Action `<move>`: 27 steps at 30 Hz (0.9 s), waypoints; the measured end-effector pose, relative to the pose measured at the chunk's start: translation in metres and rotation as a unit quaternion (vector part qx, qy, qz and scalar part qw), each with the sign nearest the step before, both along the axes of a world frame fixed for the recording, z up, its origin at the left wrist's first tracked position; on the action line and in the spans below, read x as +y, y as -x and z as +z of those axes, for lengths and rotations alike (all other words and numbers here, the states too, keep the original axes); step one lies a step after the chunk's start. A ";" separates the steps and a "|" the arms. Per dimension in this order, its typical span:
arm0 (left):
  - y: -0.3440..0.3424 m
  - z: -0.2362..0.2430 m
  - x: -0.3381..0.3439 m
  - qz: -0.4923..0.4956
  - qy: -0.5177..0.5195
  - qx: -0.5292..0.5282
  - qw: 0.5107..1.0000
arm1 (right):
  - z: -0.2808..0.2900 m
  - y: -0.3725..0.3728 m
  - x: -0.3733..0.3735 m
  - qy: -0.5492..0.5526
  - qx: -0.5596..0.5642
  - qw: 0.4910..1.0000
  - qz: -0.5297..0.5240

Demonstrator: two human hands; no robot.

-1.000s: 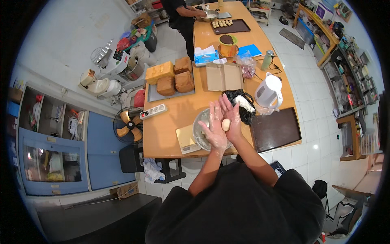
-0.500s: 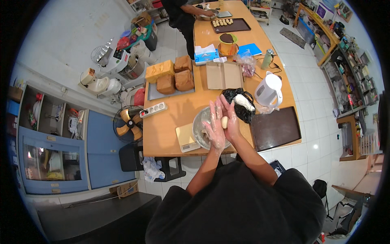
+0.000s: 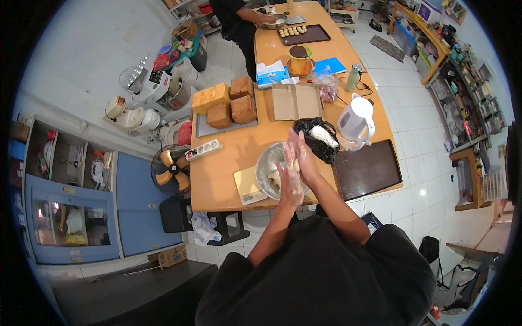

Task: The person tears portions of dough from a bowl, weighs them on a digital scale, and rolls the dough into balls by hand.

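Over the metal bowl (image 3: 262,187), my floury left hand (image 3: 291,187) and my right hand (image 3: 308,163) press palm to palm, with fingers stretched out. Between the palms sits a small pale dough ball (image 3: 296,165), mostly covered by them. More dough (image 3: 274,176) lies in the bowl, partly hidden behind my left hand. At the bowl's left stands a kitchen scale (image 3: 250,185). Just beyond my right hand, a black plastic bag (image 3: 328,153) holds a white bundle (image 3: 322,134).
A dark baking tray (image 3: 367,169) and white electric kettle (image 3: 354,117) stand to the right. Bread loaves (image 3: 219,114), a power strip (image 3: 204,149) and a cardboard box (image 3: 296,101) lie around. Farther off, a co-worker (image 3: 234,22) works near a tray (image 3: 314,36) of dough balls.
My palms have come together over the dough ball, and my left hand has turned edge-on. The ball is now more hidden. The whole view has shifted slightly.
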State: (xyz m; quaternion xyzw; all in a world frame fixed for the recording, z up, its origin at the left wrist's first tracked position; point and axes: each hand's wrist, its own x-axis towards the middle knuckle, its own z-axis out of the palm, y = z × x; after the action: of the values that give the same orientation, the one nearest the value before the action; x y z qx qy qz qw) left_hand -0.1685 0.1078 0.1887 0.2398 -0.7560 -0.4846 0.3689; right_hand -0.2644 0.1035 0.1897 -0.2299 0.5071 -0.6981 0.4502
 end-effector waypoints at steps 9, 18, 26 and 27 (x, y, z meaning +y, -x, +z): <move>-0.008 -0.004 0.016 0.026 0.007 -0.122 0.992 | 0.019 0.005 0.001 0.061 -0.021 0.996 -0.064; -0.003 0.000 -0.004 0.045 0.091 -0.169 0.980 | -0.009 -0.010 0.010 -0.014 -0.157 0.987 0.008; 0.008 0.022 0.001 0.006 0.088 -0.055 0.995 | -0.031 -0.001 0.015 -0.011 0.039 0.997 0.060; 0.006 0.014 -0.009 0.011 0.087 -0.055 0.995 | -0.012 -0.011 0.019 -0.011 0.039 0.997 0.065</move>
State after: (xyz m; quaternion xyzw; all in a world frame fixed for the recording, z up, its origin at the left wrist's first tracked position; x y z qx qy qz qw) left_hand -0.1745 0.0987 0.2031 0.2413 -0.8117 -0.3991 0.3516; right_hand -0.2534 0.1220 0.1773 -0.2844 0.5160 -0.6523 0.4767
